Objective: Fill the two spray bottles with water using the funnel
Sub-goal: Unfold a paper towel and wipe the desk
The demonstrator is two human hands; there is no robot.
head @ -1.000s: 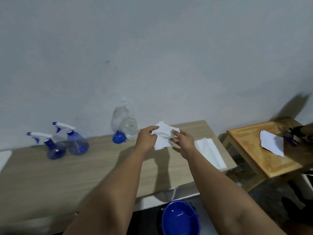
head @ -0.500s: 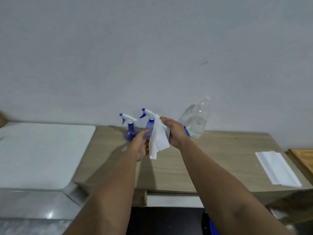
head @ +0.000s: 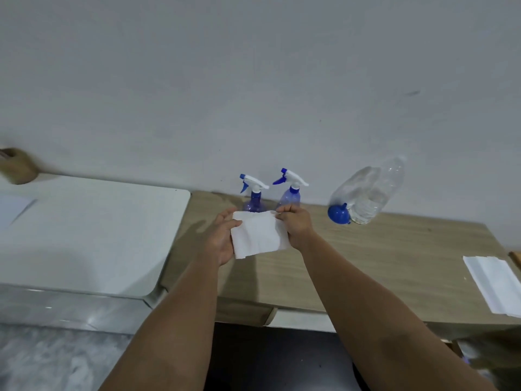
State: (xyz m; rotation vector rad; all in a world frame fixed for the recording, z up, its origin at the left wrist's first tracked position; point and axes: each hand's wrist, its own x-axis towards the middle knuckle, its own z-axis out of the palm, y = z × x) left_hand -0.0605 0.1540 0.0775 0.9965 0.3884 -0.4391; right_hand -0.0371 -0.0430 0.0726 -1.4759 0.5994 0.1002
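Note:
Two blue spray bottles with white trigger heads stand by the wall, the left spray bottle (head: 254, 193) and the right spray bottle (head: 290, 190). Their lower halves are hidden behind a white paper towel (head: 258, 235). My left hand (head: 221, 238) holds the towel's left edge, and my right hand (head: 296, 225) pinches its upper right corner. To the right, a clear water bottle (head: 369, 193) stands with a little water in it. A blue funnel (head: 338, 213) lies against its base.
All of this sits on a wooden table (head: 394, 258). A stack of white paper towels (head: 493, 286) lies near its right end. A white surface (head: 93, 235) adjoins the table on the left, with a brown object (head: 17, 165) at its far corner.
My view has swung left, from the table's right end to the spray bottles. The towel, hanging from my right hand half a second ago, is now spread between both hands.

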